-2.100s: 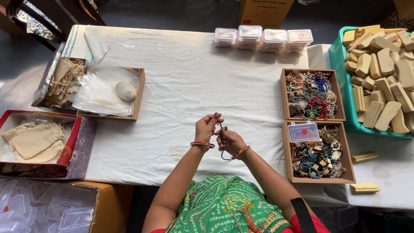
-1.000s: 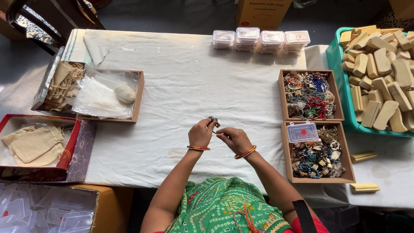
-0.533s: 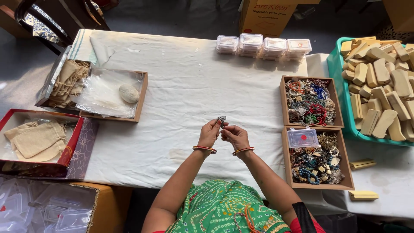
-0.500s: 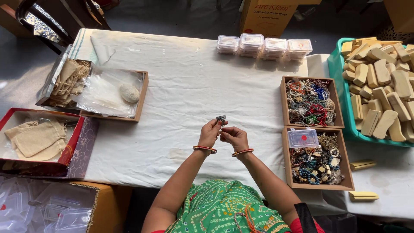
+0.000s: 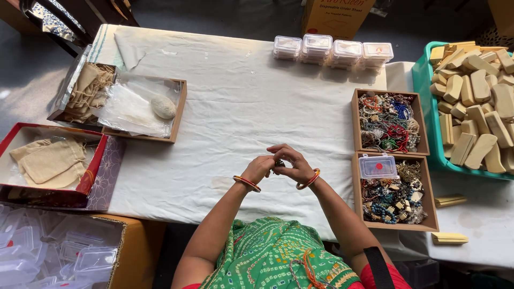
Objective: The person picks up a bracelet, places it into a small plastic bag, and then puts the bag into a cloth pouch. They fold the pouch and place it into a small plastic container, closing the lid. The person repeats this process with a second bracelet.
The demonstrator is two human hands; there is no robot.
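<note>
Near the frame's lower centre, your left hand (image 5: 259,168) and right hand (image 5: 293,165) have drawn closer together than half a second ago, fingertips pinched together on one small dark trinket (image 5: 279,163) (too small to identify) above the white cloth (image 5: 241,107). Right of them sit two jewellery trays (image 5: 390,122); four clear boxes (image 5: 332,51) line the top.

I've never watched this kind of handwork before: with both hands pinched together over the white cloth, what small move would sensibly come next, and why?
Probably a slight parting of the fingers to check the small dark piece. The left hand and right hand meet around it above the white cloth, hiding most of it. The lower jewellery tray lies just right of them, should it need setting down.
</note>
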